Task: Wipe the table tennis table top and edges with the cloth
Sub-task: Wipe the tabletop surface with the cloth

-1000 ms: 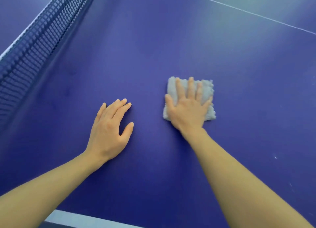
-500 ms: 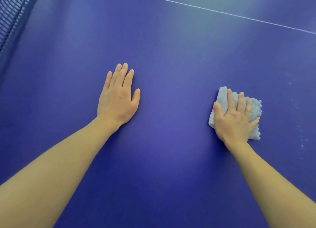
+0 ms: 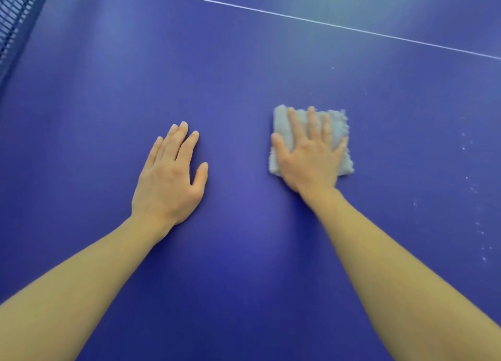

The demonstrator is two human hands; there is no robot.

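Observation:
A blue table tennis table top (image 3: 244,76) fills the view. A folded pale grey fluffy cloth (image 3: 282,122) lies flat on it, right of centre. My right hand (image 3: 309,157) presses on the cloth with straight, spread fingers, covering most of it. My left hand (image 3: 170,176) rests flat on the bare table about a hand's width to the left of the cloth, fingers straight and close together.
The dark net (image 3: 16,16) runs along the far left corner. A thin white line (image 3: 298,19) crosses the top at the back. Small white specks of dust (image 3: 474,187) dot the surface at the right.
My right hand slid the cloth right, then back left and a little away from me. Its fingers went from slightly bent to flat. The view shifted, so the net moved leftward.

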